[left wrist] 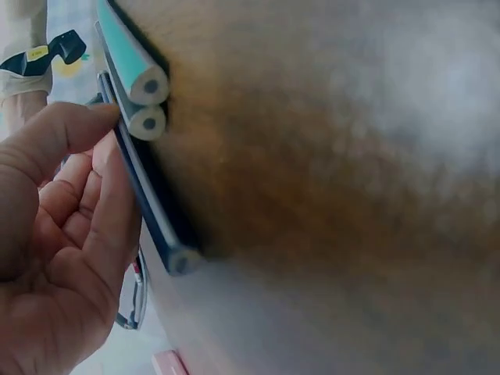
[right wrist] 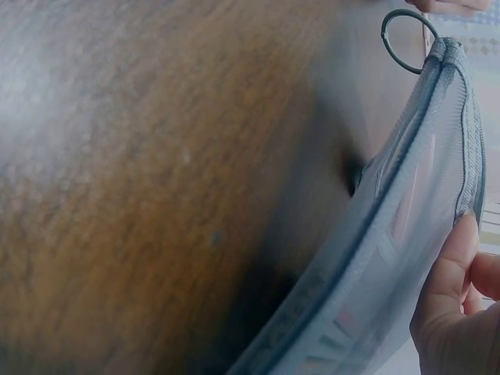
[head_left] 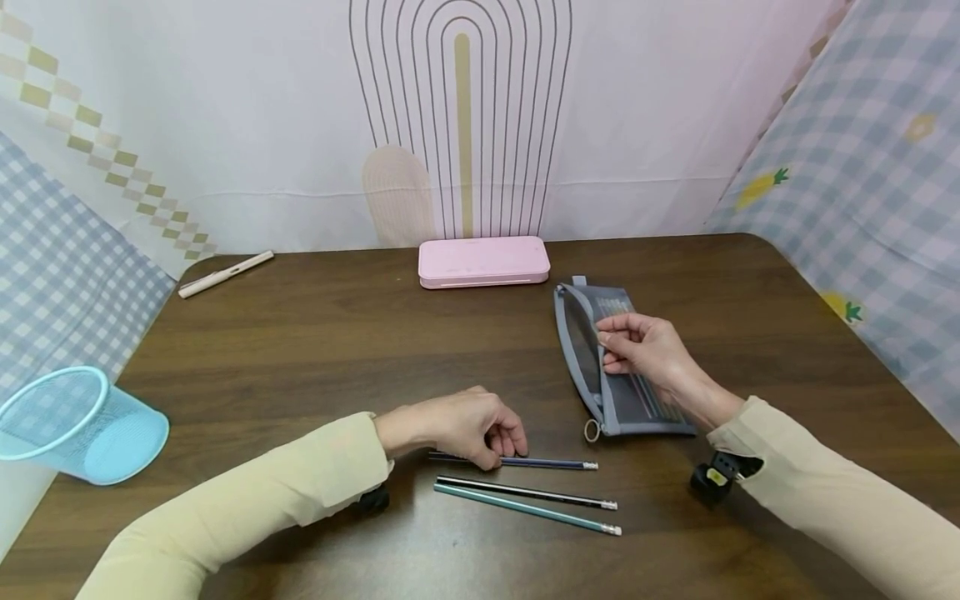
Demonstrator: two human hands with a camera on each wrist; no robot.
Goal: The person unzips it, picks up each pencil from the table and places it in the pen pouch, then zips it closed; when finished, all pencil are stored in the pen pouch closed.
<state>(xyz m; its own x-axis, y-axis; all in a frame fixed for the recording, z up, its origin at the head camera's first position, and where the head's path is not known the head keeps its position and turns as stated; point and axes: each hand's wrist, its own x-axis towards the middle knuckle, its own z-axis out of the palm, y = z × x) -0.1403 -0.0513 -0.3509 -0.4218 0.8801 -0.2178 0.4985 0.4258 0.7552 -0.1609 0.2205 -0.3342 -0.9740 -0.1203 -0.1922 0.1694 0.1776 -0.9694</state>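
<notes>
My left hand (head_left: 471, 427) pinches a dark blue pencil (head_left: 547, 462) between thumb and fingers, low over the table. In the left wrist view this pencil (left wrist: 156, 207) runs along the fingers, with its flat end towards the camera. Nearer me lie a black pencil (head_left: 525, 492) and a teal pencil (head_left: 528, 509), side by side with their erasers to the right. My right hand (head_left: 648, 350) pinches the opening's edge of a grey mesh zipper pouch (head_left: 630, 408), which gapes on its left side. A ring (right wrist: 402, 39) hangs from the zipper end in the right wrist view.
A pink case (head_left: 483, 262) lies at the table's back edge. At the back left rests a white pen (head_left: 227, 275). A light blue mesh cup (head_left: 127, 437) lies tipped at the left edge. Patterned cloth (head_left: 285, 108) hangs behind the brown table (head_left: 337, 333).
</notes>
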